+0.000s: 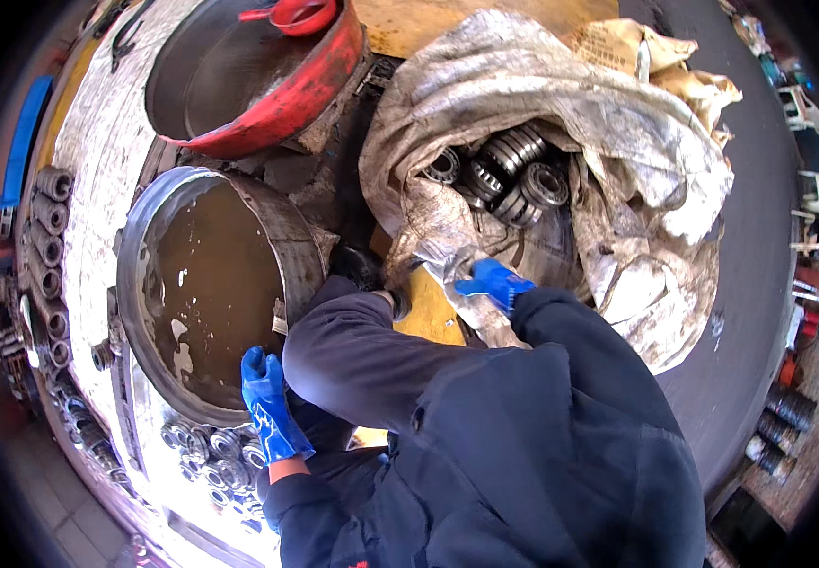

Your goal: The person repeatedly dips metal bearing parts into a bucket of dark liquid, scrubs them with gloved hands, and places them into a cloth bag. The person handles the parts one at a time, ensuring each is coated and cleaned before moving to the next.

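Note:
I wear blue rubber gloves and dark clothes. My left hand [270, 402] rests on the near rim of a round metal basin [144, 237] filled with brown, murky liquid; its fingers lie flat and hold nothing that I can see. My right hand [493, 282] grips the near edge of a dirty white sack [542, 85]. The sack lies open and holds several dark metal bearings [513, 170]. My bent knee [352, 331] sits between the two hands.
A red basin [324, 80] with grey liquid and a red scoop [300, 14] stands behind the metal one. Cleaned bearings [215, 454] lie below the basin, and rows of dark parts [50, 246] line the left. A crumpled brown bag [655, 57] lies behind the sack.

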A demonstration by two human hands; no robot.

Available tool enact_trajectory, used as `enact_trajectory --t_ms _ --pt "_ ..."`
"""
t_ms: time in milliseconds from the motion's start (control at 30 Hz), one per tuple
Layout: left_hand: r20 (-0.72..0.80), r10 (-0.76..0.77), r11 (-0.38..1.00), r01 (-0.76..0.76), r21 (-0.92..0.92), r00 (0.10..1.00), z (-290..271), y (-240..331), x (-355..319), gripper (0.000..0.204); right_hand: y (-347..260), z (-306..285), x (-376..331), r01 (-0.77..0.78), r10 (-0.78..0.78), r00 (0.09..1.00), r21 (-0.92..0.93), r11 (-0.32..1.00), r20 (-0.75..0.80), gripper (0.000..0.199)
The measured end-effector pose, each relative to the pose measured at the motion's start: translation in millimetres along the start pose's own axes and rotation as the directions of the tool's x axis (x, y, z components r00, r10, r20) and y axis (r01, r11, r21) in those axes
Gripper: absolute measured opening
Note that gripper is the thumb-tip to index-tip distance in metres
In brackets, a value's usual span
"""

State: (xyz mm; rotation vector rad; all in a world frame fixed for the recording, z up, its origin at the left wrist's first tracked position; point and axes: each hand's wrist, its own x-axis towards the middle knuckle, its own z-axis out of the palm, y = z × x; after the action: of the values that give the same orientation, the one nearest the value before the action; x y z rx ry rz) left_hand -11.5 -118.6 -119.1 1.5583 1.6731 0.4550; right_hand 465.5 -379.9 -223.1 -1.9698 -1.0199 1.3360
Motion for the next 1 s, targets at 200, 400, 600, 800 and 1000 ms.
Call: enact_trajectory --t_ms 200,400,600,800,1000 --pt "0.0 0.098 0.937 -0.092 0.336 0.995 6 77 -16 0.05 -19 -75 -14 0.032 -0.044 0.975 -0.058 0.998 -0.216 0.083" --pt "-0.062 0.061 0.926 -0.033 0.376 0.996 18 106 -16 0.044 -45 -95 68 0.119 -0.08 0.947 0.109 0.987 -0.311 0.114" --pt "-0.109 0.053 0.913 -0.003 0.408 0.993 14 101 -22 0.04 -78 -58 93 -0.268 0.119 0.935 -0.444 0.855 -0.335 0.126" --pt "-0.079 0.067 0.917 -0.031 0.397 0.995 19 106 -21 0.047 -42 -44 114 -0.189 0.011 0.929 -0.449 0.873 -0.371 0.093" --pt "-0.083 0.029 0.989 -0.017 0.147 0.996 20 66 -19 0.049 -87 12 144 -0.138 0.077 0.951 -0.187 0.973 -0.298 0.06"
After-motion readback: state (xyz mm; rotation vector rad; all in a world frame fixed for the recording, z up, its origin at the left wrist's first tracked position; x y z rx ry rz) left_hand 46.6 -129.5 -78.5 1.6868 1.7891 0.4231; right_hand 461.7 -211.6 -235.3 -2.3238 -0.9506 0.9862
